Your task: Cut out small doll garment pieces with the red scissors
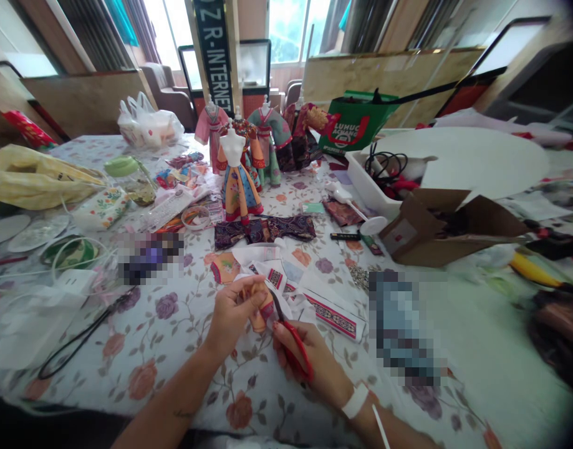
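Over the front middle of the table, my left hand (233,310) pinches a small orange patterned piece of fabric (259,318) with a reddish border. Red-handled scissors (297,352) are gripped in my right hand (308,349), their dark blades up against the right side of that fabric. How far the blades are apart I cannot tell. Just beyond my hands lie an orange fabric scrap (225,268) and a white strip with a red and black patterned band (333,315). Farther back stands a small white dress form (233,146) with an orange and blue skirt.
Behind it, several small forms wear robes (267,140). Dark paisley cloth (279,229) lies before them. At right are a cardboard box (421,227), a white bin (361,174) and a green bag (356,121). A jar (131,181), yellow bag (38,178) and black cord loop (80,337) are left.
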### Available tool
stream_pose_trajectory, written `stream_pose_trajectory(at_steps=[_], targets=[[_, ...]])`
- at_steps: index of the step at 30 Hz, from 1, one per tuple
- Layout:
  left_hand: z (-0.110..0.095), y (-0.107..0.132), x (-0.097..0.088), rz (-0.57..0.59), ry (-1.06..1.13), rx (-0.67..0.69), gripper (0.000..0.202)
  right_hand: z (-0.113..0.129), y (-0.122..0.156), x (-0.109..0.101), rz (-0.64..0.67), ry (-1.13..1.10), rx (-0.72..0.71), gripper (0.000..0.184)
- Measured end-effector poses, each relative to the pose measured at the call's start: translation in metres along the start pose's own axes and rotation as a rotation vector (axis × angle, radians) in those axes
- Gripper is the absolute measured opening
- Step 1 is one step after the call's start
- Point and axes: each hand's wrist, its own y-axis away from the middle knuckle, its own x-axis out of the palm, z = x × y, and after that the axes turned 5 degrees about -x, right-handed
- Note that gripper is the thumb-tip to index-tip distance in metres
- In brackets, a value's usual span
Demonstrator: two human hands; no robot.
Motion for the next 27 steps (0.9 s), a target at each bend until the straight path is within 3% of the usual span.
stream_pose_trajectory(at_steps=[6, 15, 27], targets=[[0.0004, 0.0007, 0.0037, 0.01, 0.076, -0.045, 0.032, -0.0041, -0.0014, -0.0011, 0.022, -0.032, -0.007, 0.043], [-0.0045, 0.0057, 0.0043, -0.102, -0.275, 0.138, 0.027, -0.009, -0.0026, 0.0027, -0.011, -0.065, -0.003, 0.044], [-0.0009, 0.0076, 0.006, -0.132, -0.366, 0.171, 0.027, -0.0068, -0.0005, 0.0045, -0.029, -0.031, -0.016, 0.044]])
